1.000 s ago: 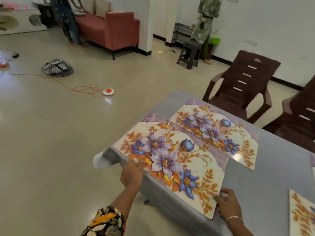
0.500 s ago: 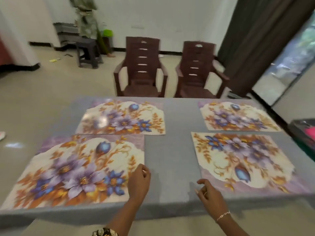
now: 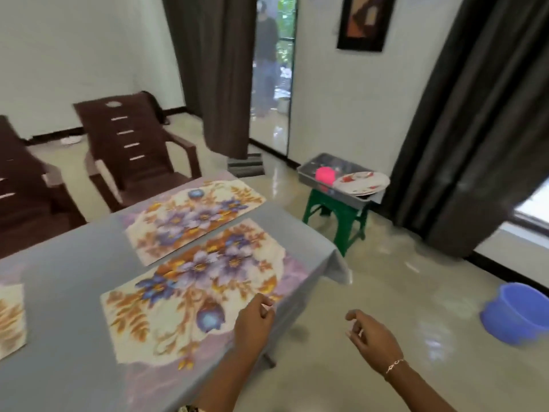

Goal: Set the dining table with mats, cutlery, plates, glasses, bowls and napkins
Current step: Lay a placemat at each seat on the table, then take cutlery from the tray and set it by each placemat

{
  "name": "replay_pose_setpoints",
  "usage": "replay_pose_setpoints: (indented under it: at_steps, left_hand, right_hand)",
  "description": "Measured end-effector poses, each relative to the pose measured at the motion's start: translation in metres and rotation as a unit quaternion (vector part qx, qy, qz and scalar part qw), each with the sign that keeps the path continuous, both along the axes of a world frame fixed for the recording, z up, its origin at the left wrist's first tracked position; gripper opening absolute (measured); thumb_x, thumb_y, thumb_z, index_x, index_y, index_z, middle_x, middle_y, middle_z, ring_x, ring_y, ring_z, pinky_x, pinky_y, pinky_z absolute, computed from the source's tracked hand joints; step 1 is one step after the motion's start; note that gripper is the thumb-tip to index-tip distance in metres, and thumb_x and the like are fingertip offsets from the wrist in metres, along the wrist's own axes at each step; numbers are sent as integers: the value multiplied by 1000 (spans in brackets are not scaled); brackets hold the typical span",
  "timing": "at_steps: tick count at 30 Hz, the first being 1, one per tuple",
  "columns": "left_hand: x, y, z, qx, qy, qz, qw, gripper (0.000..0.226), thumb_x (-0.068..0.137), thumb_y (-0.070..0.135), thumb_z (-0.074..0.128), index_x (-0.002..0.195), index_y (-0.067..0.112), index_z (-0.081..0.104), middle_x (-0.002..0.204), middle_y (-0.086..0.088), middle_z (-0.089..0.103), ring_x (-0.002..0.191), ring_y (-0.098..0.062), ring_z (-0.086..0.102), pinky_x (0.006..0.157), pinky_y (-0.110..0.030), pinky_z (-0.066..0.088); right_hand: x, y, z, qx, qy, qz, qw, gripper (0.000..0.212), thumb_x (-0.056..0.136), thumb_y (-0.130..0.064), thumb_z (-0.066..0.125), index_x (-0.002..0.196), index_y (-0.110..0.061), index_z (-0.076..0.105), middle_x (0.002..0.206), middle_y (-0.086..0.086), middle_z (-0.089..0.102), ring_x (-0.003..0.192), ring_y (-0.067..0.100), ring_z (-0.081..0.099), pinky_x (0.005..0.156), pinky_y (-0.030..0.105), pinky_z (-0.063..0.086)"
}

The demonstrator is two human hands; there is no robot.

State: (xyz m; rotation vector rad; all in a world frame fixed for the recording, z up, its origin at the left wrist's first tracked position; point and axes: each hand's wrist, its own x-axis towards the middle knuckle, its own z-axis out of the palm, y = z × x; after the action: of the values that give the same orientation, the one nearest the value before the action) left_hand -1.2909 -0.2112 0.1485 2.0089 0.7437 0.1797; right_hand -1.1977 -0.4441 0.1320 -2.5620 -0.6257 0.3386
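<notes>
Left hand (image 3: 254, 322) is over the table's (image 3: 68, 292) near right edge, above the near mat's (image 3: 196, 289) corner, fingers loosely curled, empty. Right hand (image 3: 371, 333) is off the table past that edge, also loosely curled, empty. Far mat (image 3: 193, 215) lies just beside the near one on the table; plates (image 3: 361, 182) sit in a grey tray (image 3: 341, 197) on a green stool (image 3: 335, 217) beyond the table's right end.

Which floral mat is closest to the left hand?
The mat nearest the camera, whose corner the left hand overlaps. The second mat lies beyond it, towards the chairs.
</notes>
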Motion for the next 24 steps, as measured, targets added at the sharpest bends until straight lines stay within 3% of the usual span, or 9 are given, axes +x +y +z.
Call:
replay_pose_setpoints:
  at_steps: [3, 5, 10, 12, 14, 18, 21, 24]
  left_hand:
    - [57, -29, -3, -8, -24, -33, 999, 8, 76, 24, 47, 73, 22, 54, 67, -12, 63, 62, -26, 57, 62, -40, 47]
    - [96, -44, -9, -15, -14, -55, 998, 13, 70, 30, 41, 72, 24, 53, 64, -4, 63, 60, -21, 55, 61, -37, 46]
    - [212, -52, -47, -11, 23, -98, 995, 5, 76, 27, 58, 82, 27, 58, 69, 8, 65, 64, -13, 62, 62, -30, 52]
    - [258, -63, -37, -8, 16, -103, 995, 14, 85, 17, 56, 80, 30, 56, 71, 3, 65, 69, -17, 61, 64, -26, 47]
    - [303, -72, -27, -24, 2, -100, 995, 22, 89, 10, 53, 79, 30, 54, 72, -2, 65, 69, -20, 61, 66, -31, 50]
    - [404, -66, -24, -24, -4, -90, 996, 13, 89, 8, 57, 86, 21, 57, 72, -7, 65, 67, -23, 61, 63, -35, 53]
    - [474, -56, -20, -6, 12, -80, 997, 7, 91, 11, 55, 91, 14, 61, 78, -6, 66, 69, -19, 58, 59, -26, 43]
    - [524, -50, -20, -5, 28, -62, 998, 9, 92, 11, 53, 88, 17, 58, 79, -4, 64, 71, -17, 58, 63, -23, 44]
  right_hand:
    - [39, -33, 2, -22, 0, -41, 999, 25, 86, -22, 59, 108, -31, 50, 74, -22, 46, 69, -7, 51, 60, 5, 32]
    - [67, -46, 2, -24, 1, -66, 998, 26, 86, -21, 59, 111, -27, 53, 75, -18, 48, 61, -4, 45, 60, 5, 32]
    - [160, -62, -4, -28, -10, -91, 995, 26, 88, -25, 55, 114, -26, 51, 80, -16, 49, 68, 1, 45, 64, 15, 34]
    - [203, -63, -5, -37, -10, -88, 995, 25, 89, -26, 54, 114, -27, 51, 80, -17, 48, 66, -2, 44, 64, 15, 33]
    - [245, -63, -3, -50, -7, -86, 995, 24, 89, -26, 54, 113, -28, 51, 80, -17, 47, 66, -3, 43, 62, 12, 32]
    - [331, -66, 6, -79, 2, -63, 995, 23, 89, -29, 53, 112, -30, 50, 80, -20, 46, 63, -7, 41, 62, 8, 32]
    - [399, -62, 11, -88, 5, -55, 995, 23, 89, -29, 53, 112, -30, 50, 82, -18, 49, 62, -4, 42, 70, 17, 38]
    - [457, -56, 13, -79, 5, -56, 995, 20, 88, -27, 55, 108, -30, 51, 77, -19, 48, 65, -4, 44, 70, 17, 38]
